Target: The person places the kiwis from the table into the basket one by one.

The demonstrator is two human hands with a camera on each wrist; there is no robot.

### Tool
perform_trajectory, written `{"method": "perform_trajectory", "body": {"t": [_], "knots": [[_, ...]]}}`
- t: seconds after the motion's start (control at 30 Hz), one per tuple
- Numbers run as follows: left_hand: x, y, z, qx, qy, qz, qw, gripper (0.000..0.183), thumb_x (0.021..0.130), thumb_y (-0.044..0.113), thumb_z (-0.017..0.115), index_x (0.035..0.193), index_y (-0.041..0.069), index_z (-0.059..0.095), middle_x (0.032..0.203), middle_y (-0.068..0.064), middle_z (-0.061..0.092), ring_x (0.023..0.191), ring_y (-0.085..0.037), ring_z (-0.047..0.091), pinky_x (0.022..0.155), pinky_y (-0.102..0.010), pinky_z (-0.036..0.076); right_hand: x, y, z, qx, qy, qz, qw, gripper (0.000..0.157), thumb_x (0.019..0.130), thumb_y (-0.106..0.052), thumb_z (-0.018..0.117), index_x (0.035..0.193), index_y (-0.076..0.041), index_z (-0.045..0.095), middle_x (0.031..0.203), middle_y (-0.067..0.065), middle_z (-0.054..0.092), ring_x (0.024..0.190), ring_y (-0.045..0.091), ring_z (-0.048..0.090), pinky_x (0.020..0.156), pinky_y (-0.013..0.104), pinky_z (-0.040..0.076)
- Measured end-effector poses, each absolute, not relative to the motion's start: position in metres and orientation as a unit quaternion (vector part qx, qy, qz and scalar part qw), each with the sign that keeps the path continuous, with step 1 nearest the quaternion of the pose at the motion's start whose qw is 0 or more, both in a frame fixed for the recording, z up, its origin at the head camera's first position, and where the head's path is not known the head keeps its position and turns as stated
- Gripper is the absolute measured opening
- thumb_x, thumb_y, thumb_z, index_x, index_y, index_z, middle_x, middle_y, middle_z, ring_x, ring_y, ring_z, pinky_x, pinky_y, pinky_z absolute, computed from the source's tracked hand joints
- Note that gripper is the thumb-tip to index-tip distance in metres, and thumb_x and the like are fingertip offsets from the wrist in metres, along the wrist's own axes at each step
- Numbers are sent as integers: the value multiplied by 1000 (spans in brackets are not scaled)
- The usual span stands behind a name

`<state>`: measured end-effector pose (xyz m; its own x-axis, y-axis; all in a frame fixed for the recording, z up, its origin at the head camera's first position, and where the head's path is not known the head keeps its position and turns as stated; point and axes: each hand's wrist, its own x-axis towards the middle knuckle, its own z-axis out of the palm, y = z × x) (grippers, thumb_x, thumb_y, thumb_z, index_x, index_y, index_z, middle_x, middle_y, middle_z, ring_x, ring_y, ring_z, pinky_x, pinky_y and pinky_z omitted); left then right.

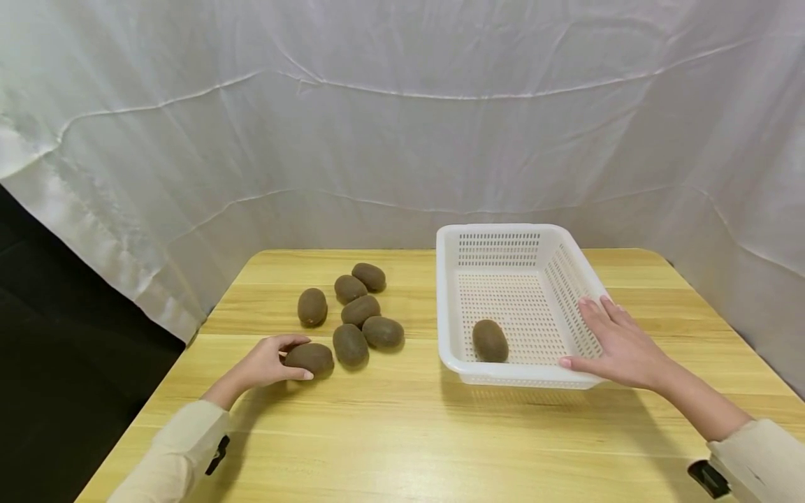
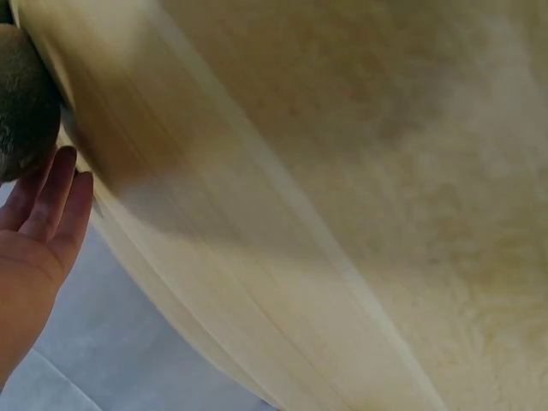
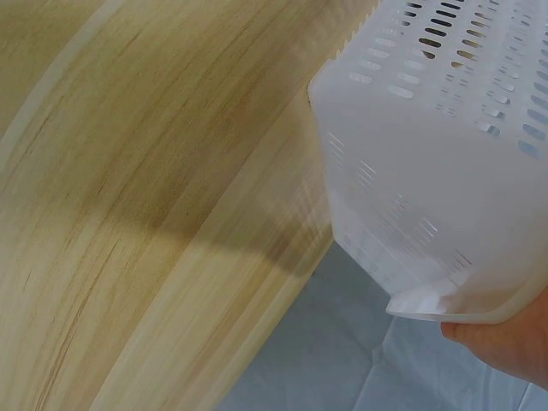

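Observation:
My left hand [image 1: 272, 362] holds a brown kiwi [image 1: 312, 359] at the table's left, thumb on its near side and fingers behind it. That kiwi [image 2: 24, 107] and the fingers show at the edge of the left wrist view. Several more kiwis [image 1: 350, 347] lie just beyond and to the right. A white plastic basket [image 1: 448, 307] stands to the right with one kiwi [image 1: 490, 341] inside, at its near left. My right hand [image 1: 625, 349] rests on the basket's near right corner with fingers spread over the rim; the right wrist view shows only part of it.
The light wooden table [image 1: 390, 433] has rounded far corners. A pale curtain [image 1: 402, 140] hangs behind it and along the sides. Something black [image 1: 63, 335] fills the area left of the table.

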<state>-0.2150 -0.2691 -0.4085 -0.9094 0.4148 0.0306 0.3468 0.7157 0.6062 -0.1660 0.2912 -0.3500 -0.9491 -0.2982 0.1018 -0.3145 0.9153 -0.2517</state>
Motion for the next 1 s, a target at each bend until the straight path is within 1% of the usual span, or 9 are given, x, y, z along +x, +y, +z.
{"method": "perform_trajectory", "body": {"t": [0.2,0.43,0.53,0.73,0.83,0.9,1.0], "knots": [[-216,-274,-406,205,912,346,87,62,75,25,77,123,-5,54,123,-26,56,105,-37,58,79,-35,55,-165,291,-350,157,-978,134,31,103,77,-54,64,142,12,20,146,33,22,138,49,6,111,62,6],[-216,-275,-404,209,896,378,103,55,77,18,75,122,-7,54,117,-24,59,102,-33,59,81,-40,55,-165,291,-349,159,-978,135,31,103,77,-54,64,142,12,19,146,34,22,138,50,6,112,61,5],[-217,-274,-403,208,896,380,101,53,78,19,75,121,-7,55,116,-23,60,102,-32,59,81,-39,55,-165,291,-349,157,-978,136,30,103,77,-54,64,142,12,19,146,34,21,138,50,6,112,61,5],[-219,-271,-406,199,898,385,77,53,78,20,74,120,-7,56,118,-23,60,104,-33,59,81,-36,55,-165,291,-349,155,-978,135,28,103,77,-54,64,143,11,19,146,33,22,138,50,6,111,62,7],[-220,-270,-405,198,894,394,75,52,79,19,74,119,-8,56,117,-24,60,103,-34,60,81,-37,55,-165,291,-349,155,-978,134,28,104,76,-54,64,143,11,19,146,33,22,138,50,7,111,62,7],[-221,-269,-403,197,893,398,78,52,79,19,74,119,-8,56,116,-24,60,102,-32,60,81,-36,55,-165,291,-349,155,-978,134,28,104,76,-54,64,143,11,19,146,33,22,138,50,7,111,62,7],[-221,-269,-399,190,891,404,89,51,79,20,74,118,-6,57,115,-22,61,100,-26,60,81,-32,55,-165,291,-349,155,-978,135,29,104,76,-54,64,143,11,19,146,33,22,138,50,7,111,62,7]]}}
